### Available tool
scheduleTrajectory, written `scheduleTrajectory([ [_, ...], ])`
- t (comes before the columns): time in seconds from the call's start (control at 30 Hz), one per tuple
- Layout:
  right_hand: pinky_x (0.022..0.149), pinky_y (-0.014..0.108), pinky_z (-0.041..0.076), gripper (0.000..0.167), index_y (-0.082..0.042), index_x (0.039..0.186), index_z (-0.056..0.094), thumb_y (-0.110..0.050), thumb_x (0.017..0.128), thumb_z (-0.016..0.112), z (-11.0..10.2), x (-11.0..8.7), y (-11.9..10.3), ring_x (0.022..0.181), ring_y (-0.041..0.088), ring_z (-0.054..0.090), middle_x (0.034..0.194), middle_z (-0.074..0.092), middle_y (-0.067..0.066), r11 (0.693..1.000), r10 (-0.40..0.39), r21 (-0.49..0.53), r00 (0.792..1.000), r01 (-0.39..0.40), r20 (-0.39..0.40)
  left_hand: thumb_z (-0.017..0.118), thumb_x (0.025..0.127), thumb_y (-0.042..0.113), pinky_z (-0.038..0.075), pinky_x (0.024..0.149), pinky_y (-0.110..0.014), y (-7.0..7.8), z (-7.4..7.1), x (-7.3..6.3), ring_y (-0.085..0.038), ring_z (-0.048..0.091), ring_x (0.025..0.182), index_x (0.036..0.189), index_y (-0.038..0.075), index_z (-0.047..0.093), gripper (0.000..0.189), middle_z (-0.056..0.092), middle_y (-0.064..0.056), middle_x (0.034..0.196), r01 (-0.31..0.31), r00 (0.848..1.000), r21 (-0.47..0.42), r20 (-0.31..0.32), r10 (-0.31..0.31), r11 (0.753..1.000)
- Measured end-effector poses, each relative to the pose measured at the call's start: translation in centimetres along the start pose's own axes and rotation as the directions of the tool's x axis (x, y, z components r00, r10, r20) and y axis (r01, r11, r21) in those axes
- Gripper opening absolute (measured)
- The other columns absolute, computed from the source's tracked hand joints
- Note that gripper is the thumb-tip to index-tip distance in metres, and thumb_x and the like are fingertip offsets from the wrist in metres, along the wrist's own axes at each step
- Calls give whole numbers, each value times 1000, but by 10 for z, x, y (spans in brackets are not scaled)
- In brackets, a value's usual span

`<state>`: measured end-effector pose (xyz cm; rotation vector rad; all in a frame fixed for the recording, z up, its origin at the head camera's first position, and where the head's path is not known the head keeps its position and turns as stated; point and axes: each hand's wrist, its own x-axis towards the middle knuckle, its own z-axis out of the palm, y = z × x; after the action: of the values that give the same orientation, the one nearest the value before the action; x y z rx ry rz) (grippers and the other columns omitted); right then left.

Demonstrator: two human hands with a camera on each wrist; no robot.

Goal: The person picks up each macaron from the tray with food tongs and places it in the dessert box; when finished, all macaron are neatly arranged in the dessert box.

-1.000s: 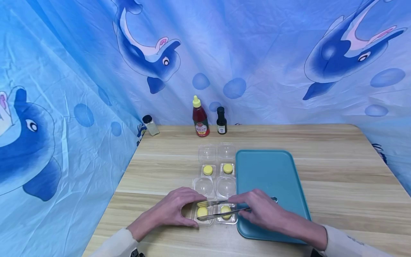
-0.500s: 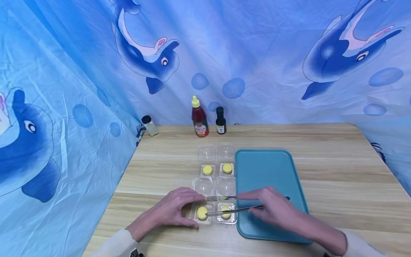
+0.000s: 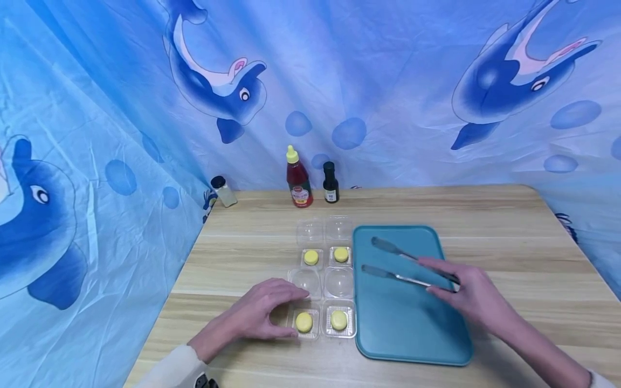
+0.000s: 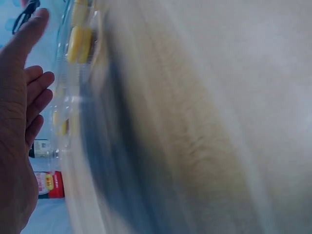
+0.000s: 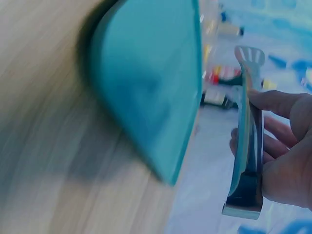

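Observation:
My right hand [image 3: 477,296] holds a pair of metal tongs [image 3: 412,280] by their joined end above the blue-green tray [image 3: 407,328]. The tongs' two arms stand spread, with nothing between their tips. In the right wrist view the tongs [image 5: 249,141] show one slotted tip, with thumb and fingers around the arms. My left hand [image 3: 264,310] lies left of the front-left clear plastic box [image 3: 314,335], thumb and fingers spread about its side; contact is hard to tell. A yellow macaron [image 3: 304,322] sits in that box, another macaron [image 3: 339,320] in the front-right box.
Behind them, two more clear boxes each hold a yellow macaron [image 3: 311,257]; all lids [image 3: 338,282] are folded back. Along the table's far edge stand a red sauce bottle [image 3: 299,183], a small dark bottle [image 3: 330,183] and a black-capped shaker [image 3: 223,192]. A dolphin-print curtain [image 3: 388,81] hangs behind.
My right hand has moved right with the tongs, away from the front boxes to over the tray. The tongs' tips have left the macarons. My left hand has stayed beside the front-left box.

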<state>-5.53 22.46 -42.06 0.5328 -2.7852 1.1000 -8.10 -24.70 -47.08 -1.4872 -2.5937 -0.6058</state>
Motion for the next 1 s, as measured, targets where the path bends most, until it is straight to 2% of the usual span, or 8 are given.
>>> scheduleTrajectory([
  [0.07,75,44,64,59,-6,137,71,0,81,91,-5,-2,13,114,43,71,131,72,22,999,18,-42,997,-21,-69,85,85,57,51,112,-45,-1,-4,2,-14,62,130,148,16,62,78,66,7,143,2,1000,12,-4,-2,1000],
  [0.17,64,36,59,63,-1,140,67,-1,82,91,-11,-7,32,99,40,71,130,69,31,993,71,-86,986,-85,-154,86,86,52,51,112,-45,-4,-10,5,-15,62,129,147,15,62,75,66,6,143,1,1000,22,-11,-1,1000],
  [0.3,55,26,39,67,5,144,60,-5,84,89,-16,-12,52,83,35,60,125,67,38,977,149,-117,964,-178,-221,86,86,50,51,112,-45,-9,-18,11,-15,61,131,147,15,63,74,66,7,143,7,1000,44,-27,-6,999],
  [0.4,61,35,45,69,10,144,56,-3,84,88,-18,-15,64,87,42,62,125,64,40,969,167,-133,951,-207,-258,86,87,49,50,113,-45,-13,-23,16,-17,61,132,147,15,63,72,66,7,143,12,999,69,-42,-10,998],
  [0.5,74,55,51,71,16,143,52,1,83,87,-18,-16,75,101,54,61,126,61,43,966,168,-146,945,-215,-281,86,87,47,50,113,-47,-18,-26,19,-20,62,132,145,13,65,70,66,4,144,15,999,82,-53,-11,997],
  [0.6,83,72,47,71,21,141,48,3,84,84,-18,-18,84,106,61,56,123,55,46,960,183,-154,941,-234,-284,83,90,48,50,113,-49,-21,-28,23,-23,63,131,145,12,65,68,67,-1,143,25,998,86,-58,-20,996],
  [0.83,92,79,41,76,28,145,34,-2,89,76,-21,-22,101,111,65,45,123,44,53,925,311,-157,926,-346,-214,83,91,44,50,112,-51,-34,-31,31,-24,63,131,146,15,63,66,68,-3,143,56,995,92,-83,-49,994],
  [1.0,91,84,40,79,28,148,25,-6,94,72,-23,-24,107,114,70,39,129,33,58,900,390,-136,905,-414,-168,82,93,42,49,114,-52,-44,-33,36,-24,62,131,145,14,64,62,68,-2,143,96,992,84,-95,-88,992],
])
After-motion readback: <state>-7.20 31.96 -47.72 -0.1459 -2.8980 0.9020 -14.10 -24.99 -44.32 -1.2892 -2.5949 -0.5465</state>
